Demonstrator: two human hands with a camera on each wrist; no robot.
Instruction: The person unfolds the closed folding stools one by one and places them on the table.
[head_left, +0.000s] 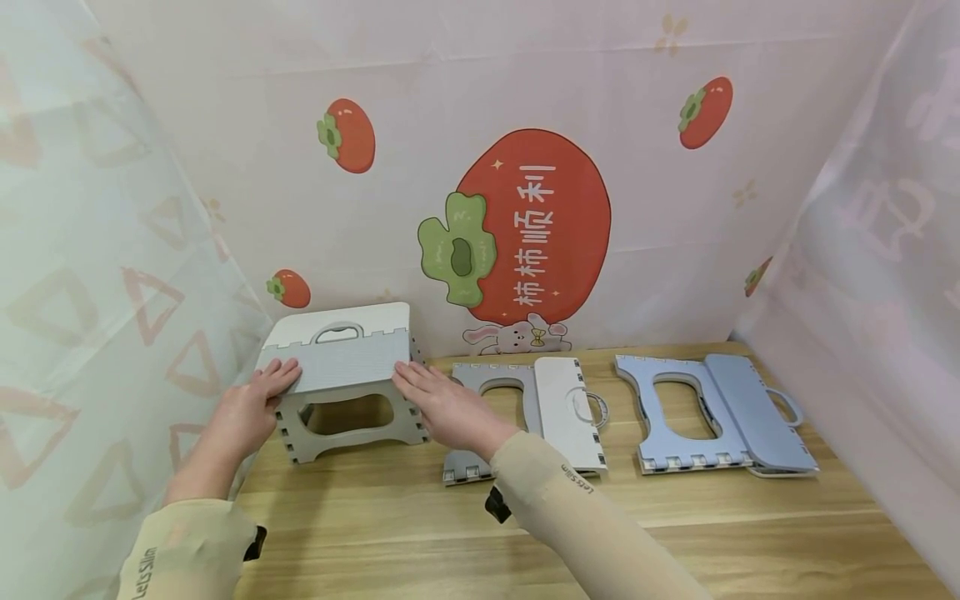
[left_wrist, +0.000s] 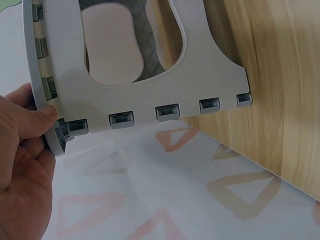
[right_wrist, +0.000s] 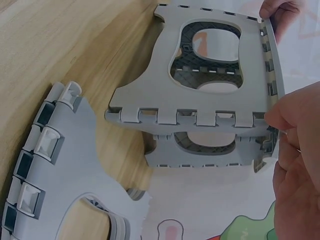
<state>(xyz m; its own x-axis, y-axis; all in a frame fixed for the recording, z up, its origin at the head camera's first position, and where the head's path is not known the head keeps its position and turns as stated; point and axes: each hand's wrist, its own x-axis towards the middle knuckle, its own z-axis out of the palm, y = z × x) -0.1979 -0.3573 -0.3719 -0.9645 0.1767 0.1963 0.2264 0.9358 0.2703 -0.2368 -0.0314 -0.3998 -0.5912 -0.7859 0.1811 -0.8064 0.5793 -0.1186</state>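
Note:
A white and grey folding step stool (head_left: 337, 364) stands unfolded on its legs at the back left of the table. My left hand (head_left: 243, 417) holds the front left corner of its top, fingers over the upper face. The left wrist view shows the left thumb (left_wrist: 40, 121) against the seat's edge. At the front right corner is my right hand (head_left: 453, 408), its fingers on the seat. In the right wrist view the right thumb (right_wrist: 282, 112) presses on the edge, with the other fingers partly hidden behind it.
Right of the standing stool, a grey and white stool (head_left: 566, 417) lies folded flat, partly behind my right hand. Farther right lies a folded blue stool (head_left: 772, 408). Printed cloth walls (head_left: 660, 250) enclose the wooden table (head_left: 375, 533) at the back and sides.

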